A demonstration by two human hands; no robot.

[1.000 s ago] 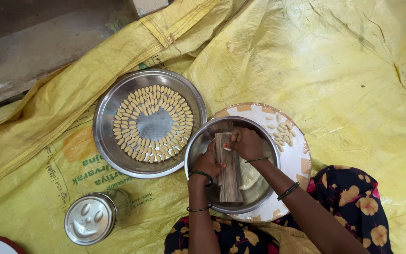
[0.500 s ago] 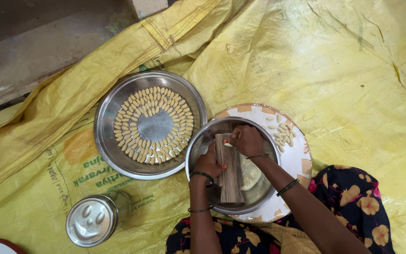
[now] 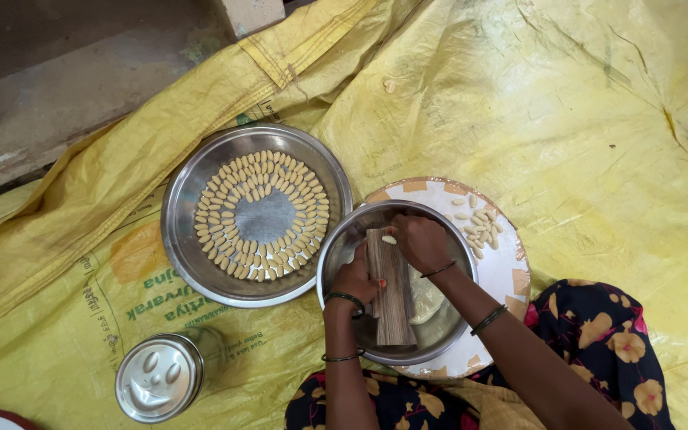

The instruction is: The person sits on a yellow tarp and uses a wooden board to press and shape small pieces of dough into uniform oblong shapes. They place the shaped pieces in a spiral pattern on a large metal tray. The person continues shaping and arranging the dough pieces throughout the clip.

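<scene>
At 7 o'clock of the view I see a lidded steel tin [image 3: 161, 376] lying on the yellow woven sheet [image 3: 599, 119], with open sheet between it and the large steel plate [image 3: 181, 239] at 10 o'clock; bare concrete floor [image 3: 57, 72] borders the sheet at 11 o'clock. The plate carries rings of small pale dough pieces [image 3: 224, 231] around a bare centre. Its right rim nearly touches the steel bowl [image 3: 336, 263] at centre, so little room is left between the two. My left hand [image 3: 356, 279] enters from 6 o'clock, wrist bangled, fingers curled around the left edge of a ridged wooden board [image 3: 393, 299] that leans inside the bowl, its long axis running 12 to 6. My right hand [image 3: 422, 241] comes in from 5 o'clock, fingers bent down at the board's upper end, pressing a small dough piece [image 3: 389, 240] with the fingertips; it is loosely closed rather than spread. A pale lump of dough [image 3: 425, 299] lies in the bowl at the board's right. The bowl sits on a patterned round tray [image 3: 503, 271], holding a few more shaped pieces [image 3: 479, 227] at 2 o'clock. Rightwards the sheet lies wide and open.
</scene>
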